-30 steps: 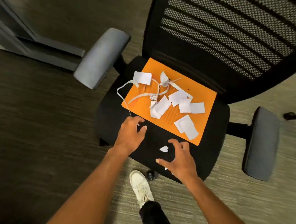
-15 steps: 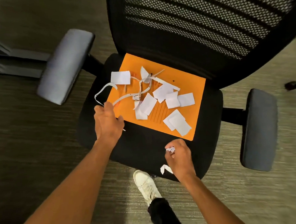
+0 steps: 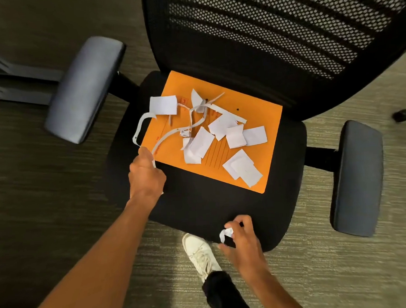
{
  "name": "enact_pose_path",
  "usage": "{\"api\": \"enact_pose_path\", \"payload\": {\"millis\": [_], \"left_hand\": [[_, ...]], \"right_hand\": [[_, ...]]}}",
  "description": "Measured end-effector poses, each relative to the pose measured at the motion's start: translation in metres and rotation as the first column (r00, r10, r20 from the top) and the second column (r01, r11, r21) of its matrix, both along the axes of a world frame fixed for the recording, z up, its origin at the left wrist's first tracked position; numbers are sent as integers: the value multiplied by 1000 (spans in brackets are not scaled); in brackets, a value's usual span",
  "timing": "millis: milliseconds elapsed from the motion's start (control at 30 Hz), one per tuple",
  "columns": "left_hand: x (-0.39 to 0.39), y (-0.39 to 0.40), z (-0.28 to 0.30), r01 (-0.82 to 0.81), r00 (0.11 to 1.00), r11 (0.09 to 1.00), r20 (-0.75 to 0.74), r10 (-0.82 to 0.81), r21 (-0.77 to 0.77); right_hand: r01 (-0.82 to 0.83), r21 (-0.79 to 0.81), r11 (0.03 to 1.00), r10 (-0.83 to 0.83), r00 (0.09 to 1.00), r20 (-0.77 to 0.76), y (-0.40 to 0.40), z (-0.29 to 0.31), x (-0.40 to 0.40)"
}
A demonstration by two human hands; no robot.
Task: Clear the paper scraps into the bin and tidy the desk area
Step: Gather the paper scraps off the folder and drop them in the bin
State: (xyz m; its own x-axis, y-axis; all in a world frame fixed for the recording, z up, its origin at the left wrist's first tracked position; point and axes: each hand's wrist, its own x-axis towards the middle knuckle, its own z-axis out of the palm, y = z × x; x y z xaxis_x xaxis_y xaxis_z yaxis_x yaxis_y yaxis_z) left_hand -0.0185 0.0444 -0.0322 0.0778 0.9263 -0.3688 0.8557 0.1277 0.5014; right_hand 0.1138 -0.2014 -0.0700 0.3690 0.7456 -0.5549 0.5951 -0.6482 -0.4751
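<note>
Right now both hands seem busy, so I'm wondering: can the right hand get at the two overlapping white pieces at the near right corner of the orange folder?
Probably yes. The right hand already pinches a small scrap, but nothing stands between it and the overlapping pieces across the bare seat.

I find no legible text. The orange folder (image 3: 261, 127), just beyond my left hand (image 3: 146, 173), carries faint red print and ruled lines, too blurred to read.
</note>
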Motion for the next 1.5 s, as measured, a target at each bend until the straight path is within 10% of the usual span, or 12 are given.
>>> {"api": "enact_pose_path", "payload": {"millis": [233, 500, 1500], "left_hand": [[-18, 0, 2, -16, 996, 1000, 84, 13, 27], [-19, 2, -2, -27, 984, 998, 177, 17, 52], [118, 2, -22, -92, 995, 995, -27, 93, 33]], "right_hand": [[-122, 32, 992, 118, 988, 96, 27, 5, 4], [205, 299, 932, -243, 965, 96, 97, 24, 69], [210, 31, 977, -212, 974, 83, 134, -4, 80]]}}
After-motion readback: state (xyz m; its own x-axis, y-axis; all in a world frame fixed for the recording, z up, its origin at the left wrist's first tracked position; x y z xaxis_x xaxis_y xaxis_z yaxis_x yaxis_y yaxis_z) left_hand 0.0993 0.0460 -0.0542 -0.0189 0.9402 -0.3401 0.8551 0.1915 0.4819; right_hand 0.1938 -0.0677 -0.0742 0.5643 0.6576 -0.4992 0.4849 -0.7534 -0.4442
